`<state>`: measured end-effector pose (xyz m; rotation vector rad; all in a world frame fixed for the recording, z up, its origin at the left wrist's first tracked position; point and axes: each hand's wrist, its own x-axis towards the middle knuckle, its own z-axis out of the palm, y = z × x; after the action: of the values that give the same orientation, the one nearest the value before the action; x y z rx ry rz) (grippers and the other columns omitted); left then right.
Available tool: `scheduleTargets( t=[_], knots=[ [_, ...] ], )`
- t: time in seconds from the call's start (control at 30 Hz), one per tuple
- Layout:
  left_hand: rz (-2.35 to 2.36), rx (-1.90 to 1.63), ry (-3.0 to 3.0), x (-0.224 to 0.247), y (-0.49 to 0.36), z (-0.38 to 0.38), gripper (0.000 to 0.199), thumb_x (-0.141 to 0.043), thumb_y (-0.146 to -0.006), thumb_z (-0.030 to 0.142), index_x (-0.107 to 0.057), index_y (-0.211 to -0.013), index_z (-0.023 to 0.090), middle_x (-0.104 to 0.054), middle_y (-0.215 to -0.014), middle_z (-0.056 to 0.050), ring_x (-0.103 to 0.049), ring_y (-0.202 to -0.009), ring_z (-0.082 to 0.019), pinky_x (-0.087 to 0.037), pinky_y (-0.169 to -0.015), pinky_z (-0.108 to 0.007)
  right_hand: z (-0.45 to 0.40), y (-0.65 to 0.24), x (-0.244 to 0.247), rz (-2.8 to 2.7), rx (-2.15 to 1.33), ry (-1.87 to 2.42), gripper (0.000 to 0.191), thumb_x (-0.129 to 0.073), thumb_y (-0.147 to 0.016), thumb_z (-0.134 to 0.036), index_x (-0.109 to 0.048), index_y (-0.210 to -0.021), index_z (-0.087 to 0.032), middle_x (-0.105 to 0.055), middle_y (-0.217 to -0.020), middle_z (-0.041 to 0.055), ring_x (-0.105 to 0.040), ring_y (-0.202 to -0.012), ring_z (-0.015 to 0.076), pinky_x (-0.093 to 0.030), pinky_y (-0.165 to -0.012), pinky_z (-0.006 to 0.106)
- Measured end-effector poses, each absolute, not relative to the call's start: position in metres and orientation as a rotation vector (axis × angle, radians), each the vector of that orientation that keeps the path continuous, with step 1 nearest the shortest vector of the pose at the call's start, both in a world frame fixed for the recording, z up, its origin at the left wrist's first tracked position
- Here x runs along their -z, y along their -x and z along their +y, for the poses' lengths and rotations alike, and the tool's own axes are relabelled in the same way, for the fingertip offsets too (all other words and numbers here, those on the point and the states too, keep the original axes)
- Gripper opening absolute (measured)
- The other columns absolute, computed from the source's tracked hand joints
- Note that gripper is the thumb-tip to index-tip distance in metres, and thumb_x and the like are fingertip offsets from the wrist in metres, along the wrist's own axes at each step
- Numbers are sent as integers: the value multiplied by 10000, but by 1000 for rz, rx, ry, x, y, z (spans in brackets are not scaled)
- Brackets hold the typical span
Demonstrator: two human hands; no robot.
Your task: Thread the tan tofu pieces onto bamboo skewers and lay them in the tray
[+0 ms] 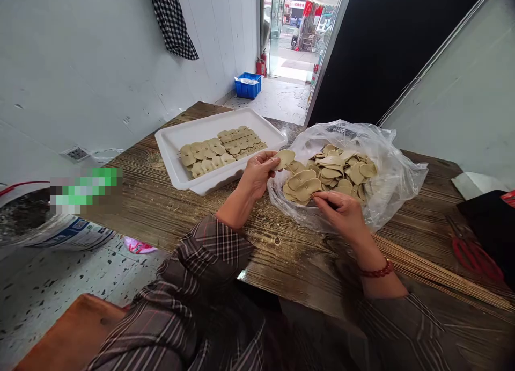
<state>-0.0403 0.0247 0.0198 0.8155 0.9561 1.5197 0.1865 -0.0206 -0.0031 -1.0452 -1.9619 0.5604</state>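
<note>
My left hand (pixel 259 173) pinches a thin, round beige slice (pixel 285 159) between thumb and fingers, above the near left rim of a clear plastic bag (pixel 396 172). The bag lies open around a heap of similar slices (pixel 341 169). My right hand (pixel 340 210) is closed at the near side of the heap, its fingertips by overlapping slices (pixel 302 186); a thin stick seems to be between them, largely hidden. To the left, a white tray (pixel 173 164) holds rows of slices (pixel 219 151) with thin sticks through them.
A bundle of thin wooden sticks (pixel 438 269) lies at the right of the wooden table (pixel 148 210), near red-handled scissors (pixel 475 255) and a black cloth (pixel 488 220). A white bucket (pixel 76 234) stands at the left. A blue crate (pixel 248 86) is on the floor by the doorway.
</note>
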Motion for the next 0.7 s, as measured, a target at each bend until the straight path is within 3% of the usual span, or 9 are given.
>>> scheduleTargets(
  t=[0.7],
  knots=[
    [1022,-1525,-987,-11,35,25,142,-722,-669,187,-632,-771,147,-599,-632,19,-502,-545,-67,-328,-495,-192,-22,-179,7,-1892,-577,1107,210,-602,-883,-333,-777,-871,-219,-779,-889,64,-715,-838,230,-544,-777,352]
  ],
)
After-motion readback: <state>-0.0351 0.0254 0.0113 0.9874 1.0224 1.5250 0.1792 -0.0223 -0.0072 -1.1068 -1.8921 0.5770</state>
